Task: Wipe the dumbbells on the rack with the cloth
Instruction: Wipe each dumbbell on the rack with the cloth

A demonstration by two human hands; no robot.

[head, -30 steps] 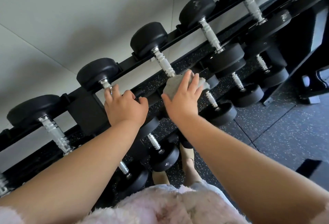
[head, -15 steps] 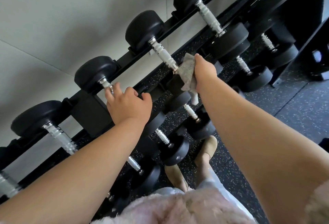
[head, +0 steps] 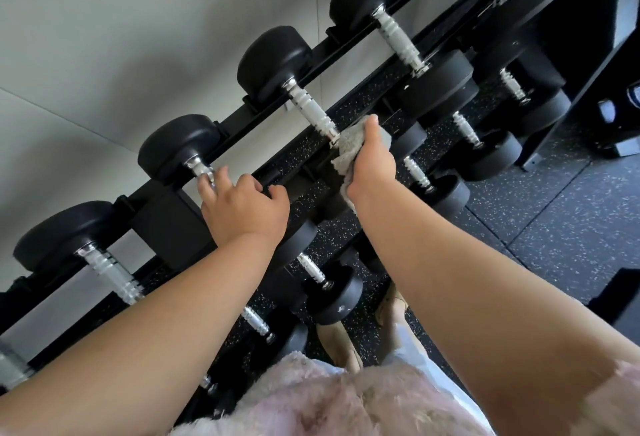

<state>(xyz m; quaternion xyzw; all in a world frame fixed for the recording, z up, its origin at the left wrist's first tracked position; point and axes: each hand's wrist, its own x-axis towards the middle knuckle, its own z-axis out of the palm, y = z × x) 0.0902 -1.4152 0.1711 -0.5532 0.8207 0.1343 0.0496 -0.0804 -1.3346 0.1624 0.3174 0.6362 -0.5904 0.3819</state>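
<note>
A black rack [head: 304, 89] holds several black dumbbells with ribbed silver handles on an upper and lower tier. My right hand [head: 372, 161] is shut on a grey cloth [head: 346, 151], pressed onto the near head of an upper-tier dumbbell [head: 277, 61], just at the near end of its handle [head: 311, 113]. That head is hidden under the cloth and hand. My left hand [head: 242, 207] is curled over the handle and near head of the neighbouring dumbbell [head: 180, 148] to the left, hiding most of them.
A pale wall [head: 138, 19] stands right behind the rack. Speckled black rubber floor [head: 554, 213] lies to the right, with a black machine base [head: 606, 89] at far right. My feet [head: 346, 342] stand close under the lower tier.
My right hand turned from lying flat on the cloth to gripping it, and shifted up toward the handle's near end. The left hand stayed on its dumbbell. The camera shifted slightly.
</note>
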